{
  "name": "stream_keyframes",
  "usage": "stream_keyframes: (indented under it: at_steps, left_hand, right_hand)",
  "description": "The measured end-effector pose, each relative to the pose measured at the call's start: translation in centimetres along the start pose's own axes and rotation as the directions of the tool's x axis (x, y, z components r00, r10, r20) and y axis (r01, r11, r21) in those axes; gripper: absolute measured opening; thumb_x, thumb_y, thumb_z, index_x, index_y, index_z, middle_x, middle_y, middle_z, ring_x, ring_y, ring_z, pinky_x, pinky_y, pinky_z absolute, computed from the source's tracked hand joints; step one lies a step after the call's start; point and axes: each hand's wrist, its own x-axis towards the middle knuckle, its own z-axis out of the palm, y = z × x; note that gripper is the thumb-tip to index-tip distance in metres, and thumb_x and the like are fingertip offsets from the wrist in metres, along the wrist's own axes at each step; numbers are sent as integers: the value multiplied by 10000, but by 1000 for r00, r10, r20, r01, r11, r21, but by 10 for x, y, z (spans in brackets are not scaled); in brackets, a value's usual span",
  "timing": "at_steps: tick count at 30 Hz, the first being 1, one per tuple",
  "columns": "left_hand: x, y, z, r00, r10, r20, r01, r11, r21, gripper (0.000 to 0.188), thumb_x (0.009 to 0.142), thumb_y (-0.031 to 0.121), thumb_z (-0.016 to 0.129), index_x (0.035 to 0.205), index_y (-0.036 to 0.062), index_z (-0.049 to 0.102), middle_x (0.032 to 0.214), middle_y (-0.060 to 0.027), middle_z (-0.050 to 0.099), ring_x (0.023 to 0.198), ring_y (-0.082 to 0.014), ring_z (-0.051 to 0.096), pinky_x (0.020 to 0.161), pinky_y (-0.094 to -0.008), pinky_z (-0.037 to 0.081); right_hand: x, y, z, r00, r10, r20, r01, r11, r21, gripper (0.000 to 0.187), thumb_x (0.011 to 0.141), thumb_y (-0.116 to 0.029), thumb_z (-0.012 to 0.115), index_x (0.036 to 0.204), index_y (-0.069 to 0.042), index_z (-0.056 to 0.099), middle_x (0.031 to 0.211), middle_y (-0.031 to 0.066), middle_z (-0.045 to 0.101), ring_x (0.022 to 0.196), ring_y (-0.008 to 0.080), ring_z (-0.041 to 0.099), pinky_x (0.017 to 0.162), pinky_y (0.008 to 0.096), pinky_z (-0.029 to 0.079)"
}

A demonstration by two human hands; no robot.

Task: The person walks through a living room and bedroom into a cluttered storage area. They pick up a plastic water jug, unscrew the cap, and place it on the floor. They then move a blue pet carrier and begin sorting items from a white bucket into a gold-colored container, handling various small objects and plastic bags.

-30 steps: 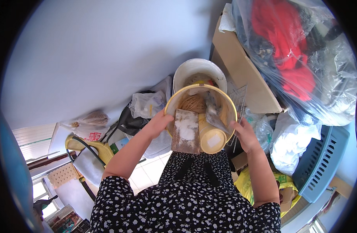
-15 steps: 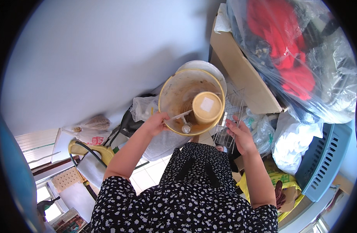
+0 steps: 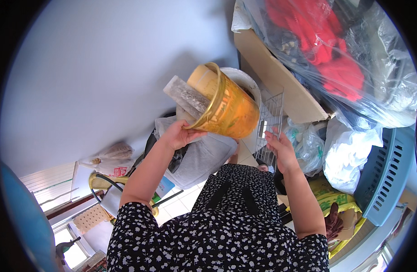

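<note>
My left hand (image 3: 180,135) grips the rim of a yellow plastic bucket (image 3: 235,111), which is tipped on its side with its mouth toward the wall at the left. A pale yellow round tub (image 3: 203,81) and a grey, flat-sided block-like piece (image 3: 186,96) stick out of that mouth; what the grey piece is I cannot make out. My right hand (image 3: 281,148) has its fingers closed on the edge of a metal wire rack (image 3: 273,113), to the right of the bucket. Behind the yellow bucket, a white bucket (image 3: 244,78) is partly hidden.
A cardboard box (image 3: 281,77) and a clear plastic bag with red cloth (image 3: 326,45) stand at the right. Below them are a white plastic bag (image 3: 349,158) and a blue slotted plastic basket (image 3: 385,177). A grey covered seat-like thing (image 3: 201,158) lies under my left hand.
The yellow bucket has turned from mouth-up toward me to tipped leftward, so its outer side shows and the tub and grey piece jut out. My right hand stays by the rack.
</note>
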Motion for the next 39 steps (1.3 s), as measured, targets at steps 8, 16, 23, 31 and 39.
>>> stream_keyframes:
  at_steps: [8, 16, 23, 31, 39]
  left_hand:
    - [-8, 8, 28, 982, 164, -95, -164, 986, 6, 522, 860, 73, 288, 1352, -101, 297, 1323, -303, 407, 1193, -440, 471, 751, -290, 596]
    - [-17, 4, -11, 993, 39, 115, -42, 999, 24, 557, 810, 57, 355, 1343, -97, 310, 1300, -257, 457, 1182, -416, 491, 869, -340, 555]
    - [-31, -12, -19, 980, 195, -28, -186, 963, 197, 593, 724, -11, 464, 1312, -38, 389, 1247, -182, 528, 1103, -319, 568, 905, -403, 502]
    - [-39, -42, -11, 930, 350, -116, -214, 768, 604, 500, 738, 43, 518, 1234, -5, 481, 1122, -118, 594, 1009, -235, 605, 826, -380, 529]
    - [-34, -56, 4, 955, 267, -128, -125, 755, 643, 522, 735, 33, 493, 1256, 16, 467, 1129, -95, 595, 999, -220, 609, 791, -360, 534]
  right_hand:
    - [-9, 6, -10, 999, 7, -48, -8, 1000, -3, 528, 866, -103, 595, 1338, -11, 379, 1157, 43, 555, 891, 79, 486, 806, 238, 394]
    - [-2, 12, -1, 998, 59, -39, -58, 998, 23, 548, 867, -153, 611, 1344, -16, 376, 1160, 35, 558, 886, 73, 478, 809, 225, 397]
    - [-5, 10, 17, 997, 34, -71, -31, 999, 37, 587, 880, -212, 613, 1364, -17, 346, 1197, 48, 550, 974, 93, 480, 850, 260, 398]
    - [-13, 4, 45, 986, -41, 162, 53, 996, -68, 851, 806, -345, 720, 1410, 23, 248, 1332, 141, 441, 1239, 232, 406, 1036, 353, 325]
    - [-16, 21, 29, 944, -99, 315, 146, 981, -131, 1073, 702, -425, 795, 1437, 31, 159, 1398, 154, 366, 1279, 231, 371, 1069, 357, 297]
